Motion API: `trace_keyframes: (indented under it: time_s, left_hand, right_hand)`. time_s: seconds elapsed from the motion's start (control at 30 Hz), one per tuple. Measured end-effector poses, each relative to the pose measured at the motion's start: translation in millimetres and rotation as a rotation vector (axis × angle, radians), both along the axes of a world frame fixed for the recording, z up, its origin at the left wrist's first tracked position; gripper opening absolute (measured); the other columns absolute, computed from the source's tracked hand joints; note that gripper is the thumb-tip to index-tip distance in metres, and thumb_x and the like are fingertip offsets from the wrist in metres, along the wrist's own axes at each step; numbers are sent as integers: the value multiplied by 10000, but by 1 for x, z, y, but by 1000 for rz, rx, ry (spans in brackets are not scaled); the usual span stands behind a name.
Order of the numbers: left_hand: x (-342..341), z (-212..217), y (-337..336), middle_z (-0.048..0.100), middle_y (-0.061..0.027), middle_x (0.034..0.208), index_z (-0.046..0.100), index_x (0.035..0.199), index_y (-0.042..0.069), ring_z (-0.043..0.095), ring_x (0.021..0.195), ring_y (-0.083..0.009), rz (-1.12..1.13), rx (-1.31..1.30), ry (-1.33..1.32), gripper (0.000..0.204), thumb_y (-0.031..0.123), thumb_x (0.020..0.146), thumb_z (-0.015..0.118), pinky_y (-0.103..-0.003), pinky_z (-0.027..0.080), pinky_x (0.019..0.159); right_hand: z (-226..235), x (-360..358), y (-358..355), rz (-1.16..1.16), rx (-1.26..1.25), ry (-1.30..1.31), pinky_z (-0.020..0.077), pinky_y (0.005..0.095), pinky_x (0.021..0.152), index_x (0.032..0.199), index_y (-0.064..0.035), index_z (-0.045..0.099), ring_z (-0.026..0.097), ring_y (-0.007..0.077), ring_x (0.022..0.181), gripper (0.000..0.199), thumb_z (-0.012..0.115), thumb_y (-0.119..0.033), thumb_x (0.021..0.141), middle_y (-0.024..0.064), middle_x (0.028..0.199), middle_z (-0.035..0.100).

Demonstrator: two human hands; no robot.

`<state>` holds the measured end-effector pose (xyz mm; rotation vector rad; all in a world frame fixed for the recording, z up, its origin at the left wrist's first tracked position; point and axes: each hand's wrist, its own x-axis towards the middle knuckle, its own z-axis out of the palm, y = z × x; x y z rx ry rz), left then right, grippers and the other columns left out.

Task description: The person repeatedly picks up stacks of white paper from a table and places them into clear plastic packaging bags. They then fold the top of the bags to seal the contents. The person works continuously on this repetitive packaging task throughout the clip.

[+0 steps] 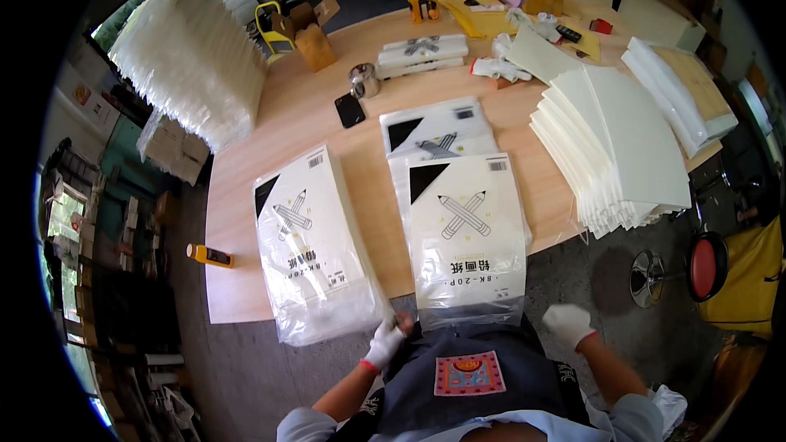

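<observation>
My left hand (387,343), in a white glove with a red cuff and bare fingertips, is beside the lower right corner of a tall stack of plastic-wrapped paper packs (307,245). Its fingers look curled; what they hold, if anything, is hidden. My right hand (569,325), gloved the same way, hangs past the near table edge, closed, with nothing visible in it. Straight in front of me lies a wrapped drawing-paper pack (467,205) with a crossed-pencils picture and a black corner. Under its far end another such pack (438,127) shows.
Fanned white sheets (618,147) lie at the right of the table (237,278), with a wrapped bundle (679,98) beyond. A tall stack of clear bags (192,57) stands far left. A phone (350,111), a metal pot (363,80) and a yellow bottle (210,256) are around. A stool (706,266) stands right.
</observation>
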<state>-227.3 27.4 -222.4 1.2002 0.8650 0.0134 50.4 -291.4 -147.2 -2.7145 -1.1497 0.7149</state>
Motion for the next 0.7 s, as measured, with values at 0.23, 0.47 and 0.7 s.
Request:
trace_keyframes:
  time_s: [0.23,0.47,0.7]
  left_hand:
    - [85,21,-27,629,-115,1047,476,1266,-6,565,916,-165,367,629,-134,429,188,899,586,-276,455,779]
    - [-13,177,53,567,-63,886,442,1244,-31,511,556,-82,698,455,-233,358,37,906,538,-231,439,469]
    - [-118,118,169,564,-180,1198,504,1226,74,626,876,-280,288,1122,632,332,191,916,520,-350,496,768]
  right_hand:
    - [-79,4,68,-771,819,1225,474,303,850,1264,-41,493,579,161,973,366,538,-177,928,75,1137,592]
    - [-9,-40,245,-208,601,1264,459,251,769,1171,-12,565,570,112,916,391,563,-305,912,71,1043,633]
    - [6,-113,378,-3,504,825,476,348,715,939,22,616,635,233,782,540,597,-504,818,189,842,664]
